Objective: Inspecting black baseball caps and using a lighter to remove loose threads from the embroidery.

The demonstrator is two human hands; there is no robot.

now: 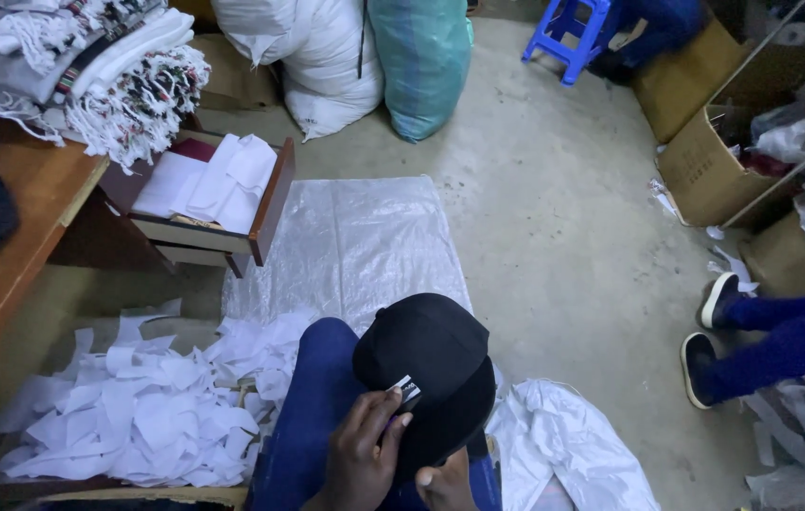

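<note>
A person's left hand [365, 454] presses a small white label [406, 390] against the front of a black cap [436, 364], fingers closed on the label; the right hand [445, 484] grips the cap's lower edge from beneath; the cap rests over a blue-trousered knee [313, 397], beside a heap of white paper scraps [147, 407] on the concrete floor [563, 237].
</note>
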